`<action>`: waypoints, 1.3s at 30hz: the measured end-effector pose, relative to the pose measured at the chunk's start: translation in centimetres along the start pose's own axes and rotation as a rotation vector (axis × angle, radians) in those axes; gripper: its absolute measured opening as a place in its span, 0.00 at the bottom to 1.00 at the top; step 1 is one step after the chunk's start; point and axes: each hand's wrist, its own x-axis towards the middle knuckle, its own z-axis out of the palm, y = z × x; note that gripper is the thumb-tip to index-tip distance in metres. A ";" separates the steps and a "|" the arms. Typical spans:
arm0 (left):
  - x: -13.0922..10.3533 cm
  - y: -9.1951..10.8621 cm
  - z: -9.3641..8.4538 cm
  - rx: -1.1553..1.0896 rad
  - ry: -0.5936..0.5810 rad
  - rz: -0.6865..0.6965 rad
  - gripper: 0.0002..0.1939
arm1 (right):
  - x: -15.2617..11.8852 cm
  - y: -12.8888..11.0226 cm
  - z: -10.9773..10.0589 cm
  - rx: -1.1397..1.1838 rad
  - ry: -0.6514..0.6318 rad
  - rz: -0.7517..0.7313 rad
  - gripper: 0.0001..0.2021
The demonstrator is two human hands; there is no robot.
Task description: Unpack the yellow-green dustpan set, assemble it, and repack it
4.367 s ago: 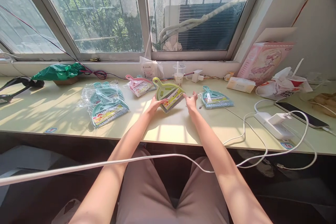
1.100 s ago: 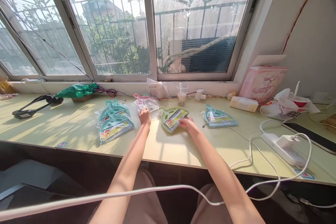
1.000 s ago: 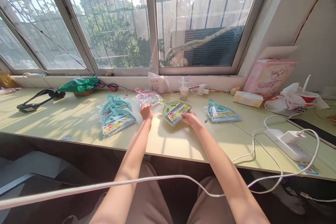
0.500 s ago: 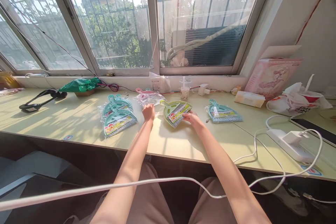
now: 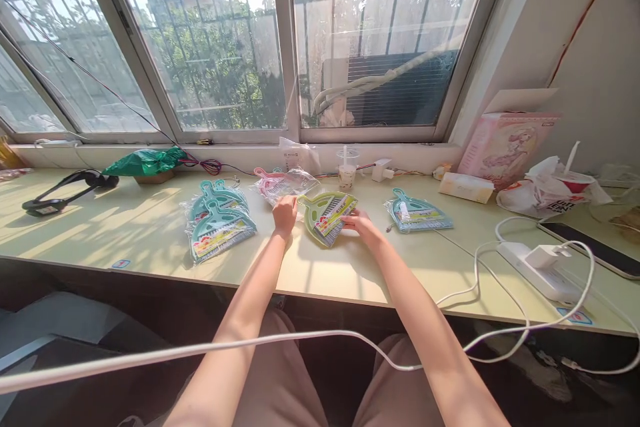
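Note:
A light green dustpan (image 5: 316, 213) with a small brush and a printed card across it is held up over the table, tilted. My right hand (image 5: 361, 225) grips its right edge, thumb and fingers closed on it. Its handle points left, close to my left hand (image 5: 285, 215), whose fingers are curled shut; what they hold, if anything, is hidden. Just behind the left hand lie pink dustpans (image 5: 265, 180) in clear wrap. To the left, several teal wrapped dustpans (image 5: 223, 230) lie overlapping. One more teal wrapped dustpan (image 5: 421, 212) lies on the right.
A plastic drink cup (image 5: 347, 167) stands by the window sill. A white power strip (image 5: 540, 273) and loose white cable (image 5: 350, 333) are on the right and across the front. A black headset-like strap (image 5: 65, 193), pink box (image 5: 510, 147), tissue pack (image 5: 466, 187) and phone (image 5: 593, 247) are around.
The green dustpan has shifted slightly left, so its handle is nearer my left hand. The whole view has also slid a little to the left.

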 end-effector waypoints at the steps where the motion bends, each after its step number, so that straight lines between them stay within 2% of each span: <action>1: -0.1 0.7 0.0 -0.033 0.006 0.050 0.13 | 0.0 0.0 0.2 0.003 0.014 -0.013 0.11; 3: -0.3 2.0 -0.1 -0.105 0.028 0.109 0.14 | 0.0 -0.1 0.5 0.010 0.017 -0.039 0.12; 7: -0.5 3.8 -0.6 -0.242 0.079 0.089 0.14 | -0.5 -0.5 0.6 0.047 -0.052 -0.095 0.16; 10: -0.6 4.1 -1.2 -0.297 0.112 0.073 0.14 | -0.6 -0.6 0.7 0.072 -0.068 -0.119 0.18; 16: -0.7 4.6 -1.4 -0.327 0.120 0.213 0.11 | -0.4 -0.4 0.5 0.139 0.029 -0.166 0.22; 20: -0.3 4.6 -1.5 -0.336 0.247 0.088 0.13 | -0.7 -0.9 0.1 0.211 0.042 -0.223 0.24; 22: 0.0 4.4 -1.7 -0.365 0.268 0.074 0.15 | -0.8 -1.3 0.0 0.225 0.012 -0.215 0.25; 28: 0.2 4.3 -2.2 -0.372 0.245 0.095 0.19 | -1.0 -2.1 -0.2 0.148 -0.032 -0.207 0.24; 32: 0.0 4.8 -2.2 -0.370 0.286 0.074 0.19 | -0.7 -2.5 -0.6 0.124 0.067 -0.219 0.22; 35: -0.1 4.9 -2.0 -0.384 0.257 0.129 0.19 | -0.6 -2.6 -0.7 0.113 0.115 -0.213 0.22; 39: -0.1 4.9 -2.0 -0.407 0.162 0.193 0.19 | -0.5 -2.3 -0.3 0.075 0.021 -0.171 0.22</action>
